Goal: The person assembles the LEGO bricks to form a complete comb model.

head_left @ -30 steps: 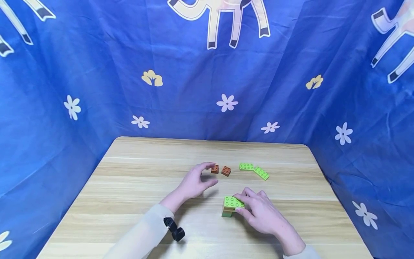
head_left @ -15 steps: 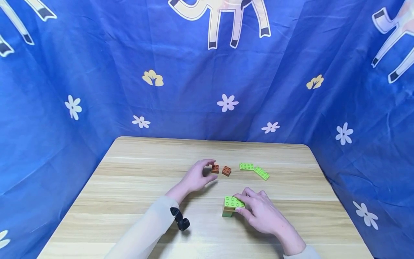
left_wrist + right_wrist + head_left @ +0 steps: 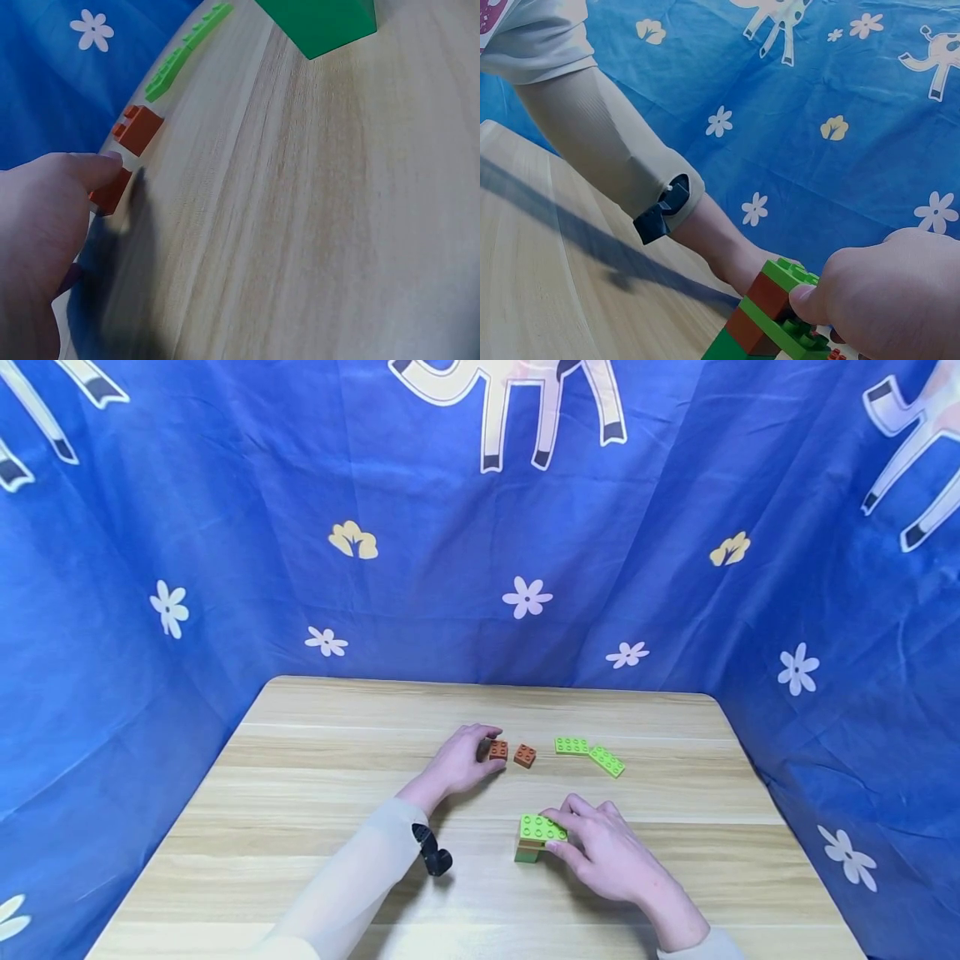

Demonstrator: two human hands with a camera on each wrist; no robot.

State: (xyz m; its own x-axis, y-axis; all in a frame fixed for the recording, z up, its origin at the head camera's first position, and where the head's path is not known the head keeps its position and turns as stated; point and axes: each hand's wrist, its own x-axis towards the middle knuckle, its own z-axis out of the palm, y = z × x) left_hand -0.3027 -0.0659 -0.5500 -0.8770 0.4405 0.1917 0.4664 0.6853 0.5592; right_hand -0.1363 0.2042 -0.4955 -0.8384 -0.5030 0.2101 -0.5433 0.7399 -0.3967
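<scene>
My left hand (image 3: 459, 758) reaches across the table, thumb and fingers on either side of a small reddish-brown toy brick (image 3: 498, 751). In the left wrist view the thumb (image 3: 94, 171) overlaps that brick (image 3: 112, 195); whether it touches is unclear. A second brown brick (image 3: 525, 756) lies just to its right. With thumb and fingers, my right hand (image 3: 600, 847) holds the right side of an upright brick stack (image 3: 534, 828). In the right wrist view the stack (image 3: 744, 330) alternates light green and brown layers above a dark green base.
Two light green flat bricks (image 3: 572, 746) lie end to end at an angle, right of the brown ones. The wooden table (image 3: 300, 810) has a blue patterned curtain (image 3: 450, 560) behind and at both sides. A black camera mount (image 3: 432, 852) sits on the left wrist.
My left hand has moved slightly forward and right, and the gap between its thumb and fingers around the brown brick has narrowed. The right hand and stack have stayed in place.
</scene>
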